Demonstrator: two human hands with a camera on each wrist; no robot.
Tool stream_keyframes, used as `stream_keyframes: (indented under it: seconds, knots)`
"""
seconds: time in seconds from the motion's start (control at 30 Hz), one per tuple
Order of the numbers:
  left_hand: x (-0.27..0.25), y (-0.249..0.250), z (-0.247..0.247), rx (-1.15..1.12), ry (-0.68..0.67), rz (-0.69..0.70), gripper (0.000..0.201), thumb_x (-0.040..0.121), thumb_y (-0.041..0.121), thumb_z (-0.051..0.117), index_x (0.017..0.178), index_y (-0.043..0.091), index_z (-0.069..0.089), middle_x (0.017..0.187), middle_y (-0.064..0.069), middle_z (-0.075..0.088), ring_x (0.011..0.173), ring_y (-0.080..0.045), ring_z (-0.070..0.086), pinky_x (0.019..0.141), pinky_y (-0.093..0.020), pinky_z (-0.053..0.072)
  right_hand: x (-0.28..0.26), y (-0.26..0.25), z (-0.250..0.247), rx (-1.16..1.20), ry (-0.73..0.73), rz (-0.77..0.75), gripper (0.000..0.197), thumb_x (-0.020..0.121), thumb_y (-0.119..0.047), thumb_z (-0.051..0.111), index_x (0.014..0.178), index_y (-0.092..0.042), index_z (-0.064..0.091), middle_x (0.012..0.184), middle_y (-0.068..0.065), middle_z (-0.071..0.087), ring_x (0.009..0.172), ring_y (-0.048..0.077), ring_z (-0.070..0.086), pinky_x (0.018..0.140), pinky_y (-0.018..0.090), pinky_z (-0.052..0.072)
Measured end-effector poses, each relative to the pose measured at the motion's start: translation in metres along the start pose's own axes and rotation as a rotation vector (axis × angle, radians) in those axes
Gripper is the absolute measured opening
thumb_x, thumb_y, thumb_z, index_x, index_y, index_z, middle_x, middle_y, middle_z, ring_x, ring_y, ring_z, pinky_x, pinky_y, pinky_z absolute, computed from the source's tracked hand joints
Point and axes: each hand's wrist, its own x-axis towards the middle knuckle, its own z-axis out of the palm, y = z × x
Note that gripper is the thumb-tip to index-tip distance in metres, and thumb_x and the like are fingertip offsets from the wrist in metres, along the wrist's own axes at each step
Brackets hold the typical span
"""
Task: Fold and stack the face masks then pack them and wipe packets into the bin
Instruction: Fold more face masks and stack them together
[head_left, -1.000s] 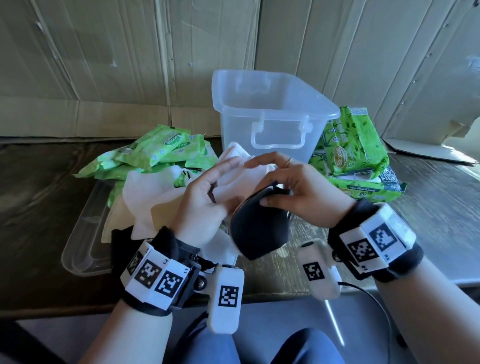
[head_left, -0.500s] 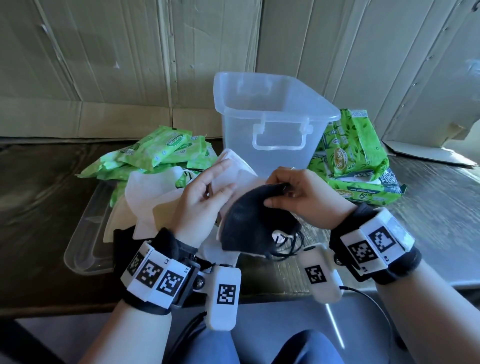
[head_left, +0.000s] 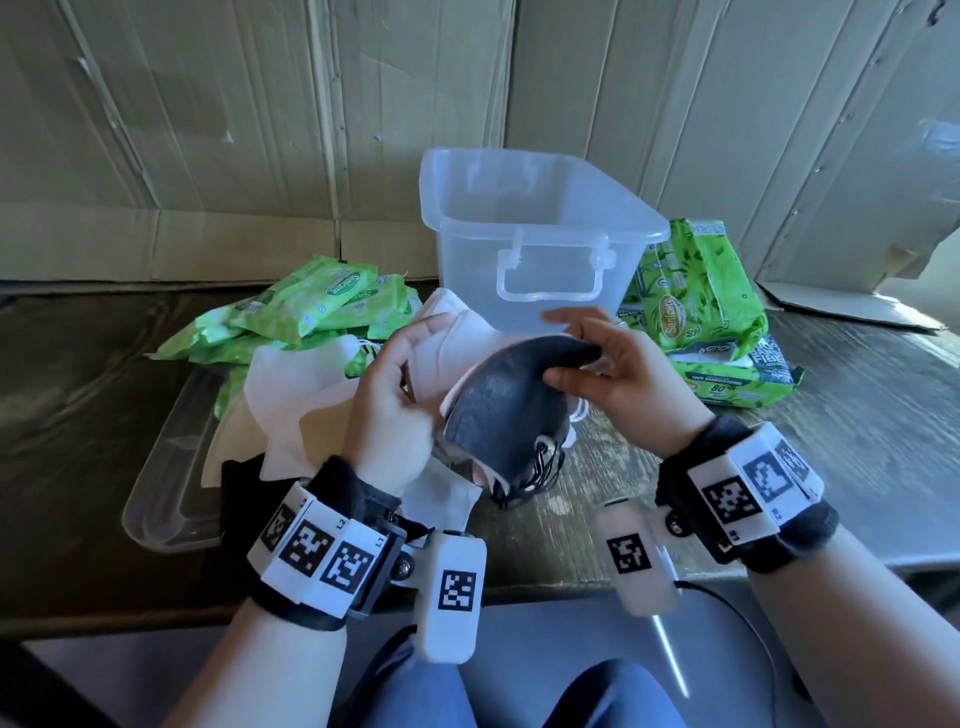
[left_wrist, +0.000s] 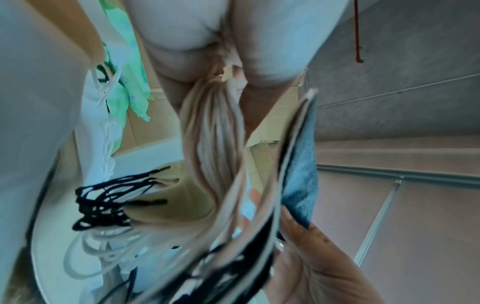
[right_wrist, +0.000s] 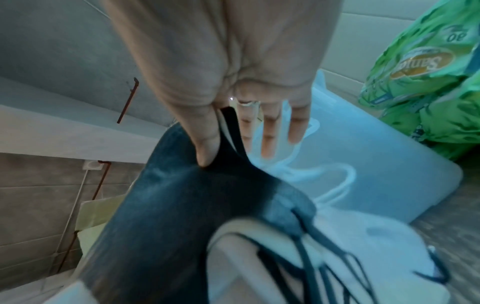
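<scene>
My left hand (head_left: 410, 364) grips a stack of folded white masks (head_left: 457, 353) just in front of the clear bin (head_left: 530, 228). In the left wrist view its fingers curl round the stack's folded edges (left_wrist: 213, 127). My right hand (head_left: 569, 351) pinches the top edge of a black mask (head_left: 509, 415) between thumb and forefinger, its other fingers spread straight. The black mask leans against the white stack, and its ear loops (head_left: 540, 473) hang down. In the right wrist view the thumb (right_wrist: 205, 144) presses on the black mask (right_wrist: 182, 205). The bin looks empty.
Green wipe packets (head_left: 322, 306) are heaped left of the bin, larger green packs (head_left: 696, 296) to its right. Loose white masks (head_left: 291, 395) lie on a clear lid (head_left: 166, 488) at the left. Cardboard sheets line the wall behind the dark wooden table (head_left: 857, 415).
My right hand has lifted and tilted the black mask up against the white stack, and its fingers have spread. My left hand has curled tighter round the white masks.
</scene>
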Motion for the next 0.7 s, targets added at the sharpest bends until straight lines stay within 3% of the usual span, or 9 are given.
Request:
stream_keyframes:
  seconds: [0.07, 0.17, 0.23, 0.27, 0.33, 0.4, 0.53, 0.6, 0.7]
  knots:
    - [0.001, 0.001, -0.003, 0.064, 0.022, 0.039, 0.061, 0.061, -0.013, 0.069, 0.096, 0.037, 0.060, 0.112, 0.003, 0.064, 0.110, -0.021, 0.057, 0.093, -0.031, 0.047, 0.001, 0.000, -0.006, 0.063, 0.077, -0.006, 0.033, 0.070, -0.019, 0.061, 0.103, -0.018, 0.060, 0.093, -0.020, 0.058, 0.072, -0.007, 0.052, 0.071, 0.016, 0.041]
    - [0.001, 0.004, -0.004, 0.157, 0.011, 0.046, 0.045, 0.073, -0.006, 0.071, 0.087, 0.035, 0.063, 0.087, 0.024, 0.066, 0.092, -0.012, 0.059, 0.083, -0.015, 0.045, 0.003, -0.003, -0.016, 0.273, 0.257, -0.053, 0.017, 0.076, -0.007, 0.061, 0.081, -0.020, 0.053, 0.062, -0.016, 0.058, 0.056, 0.003, 0.047, 0.053, 0.014, 0.040]
    - [0.001, 0.008, -0.005, 0.164, -0.019, 0.019, 0.038, 0.079, -0.005, 0.067, 0.085, 0.033, 0.067, 0.078, 0.027, 0.067, 0.079, -0.006, 0.059, 0.072, -0.005, 0.044, 0.004, -0.009, -0.020, 0.358, 0.340, -0.109, 0.020, 0.076, -0.002, 0.060, 0.081, -0.019, 0.051, 0.062, -0.016, 0.060, 0.057, 0.004, 0.049, 0.054, 0.014, 0.041]
    - [0.001, 0.009, -0.005, 0.161, -0.031, 0.009, 0.036, 0.080, -0.003, 0.066, 0.086, 0.032, 0.068, 0.082, 0.027, 0.067, 0.078, 0.000, 0.060, 0.074, -0.005, 0.044, 0.005, -0.012, -0.022, 0.397, 0.340, -0.135, 0.024, 0.075, -0.001, 0.060, 0.087, -0.020, 0.052, 0.066, -0.016, 0.062, 0.062, 0.002, 0.053, 0.058, 0.014, 0.043]
    - [0.001, 0.010, -0.005, 0.143, -0.038, -0.009, 0.033, 0.082, -0.001, 0.064, 0.091, 0.030, 0.068, 0.093, 0.021, 0.067, 0.086, 0.008, 0.060, 0.087, -0.010, 0.045, 0.004, -0.017, -0.023, 0.477, 0.237, -0.146, 0.043, 0.077, 0.010, 0.057, 0.106, -0.021, 0.049, 0.074, -0.011, 0.068, 0.071, 0.002, 0.061, 0.065, 0.016, 0.049]
    - [0.001, 0.010, -0.004, 0.095, -0.035, -0.048, 0.029, 0.085, 0.000, 0.061, 0.092, 0.027, 0.069, 0.094, 0.015, 0.069, 0.087, 0.008, 0.061, 0.089, -0.015, 0.046, 0.002, -0.021, -0.022, 0.508, 0.069, -0.100, 0.060, 0.078, 0.022, 0.052, 0.118, -0.020, 0.039, 0.073, -0.004, 0.070, 0.072, 0.005, 0.064, 0.067, 0.018, 0.051]
    - [0.000, 0.014, -0.001, -0.008, -0.063, -0.099, 0.018, 0.085, 0.015, 0.062, 0.080, 0.025, 0.076, 0.089, 0.009, 0.074, 0.095, -0.008, 0.065, 0.089, -0.025, 0.047, 0.003, -0.024, -0.016, 0.277, -0.135, 0.037, 0.072, 0.067, 0.012, 0.069, 0.119, -0.027, 0.038, 0.073, 0.018, 0.052, 0.069, 0.021, 0.052, 0.067, 0.024, 0.047]
    - [-0.002, 0.018, 0.001, -0.067, -0.109, -0.114, 0.013, 0.081, 0.025, 0.065, 0.085, 0.022, 0.077, 0.090, 0.001, 0.075, 0.095, -0.017, 0.067, 0.089, -0.032, 0.049, 0.006, -0.025, -0.010, 0.197, -0.145, 0.084, 0.071, 0.068, 0.014, 0.070, 0.119, -0.025, 0.039, 0.067, 0.011, 0.045, 0.061, 0.014, 0.045, 0.060, 0.019, 0.041]
    - [-0.006, 0.018, 0.006, -0.039, -0.184, -0.074, 0.020, 0.069, 0.025, 0.072, 0.087, 0.019, 0.075, 0.089, -0.001, 0.075, 0.088, -0.015, 0.068, 0.081, -0.026, 0.052, 0.012, -0.027, -0.003, 0.162, -0.135, 0.120, 0.062, 0.069, 0.011, 0.070, 0.115, -0.020, 0.042, 0.065, 0.005, 0.045, 0.059, 0.014, 0.043, 0.059, 0.023, 0.040]
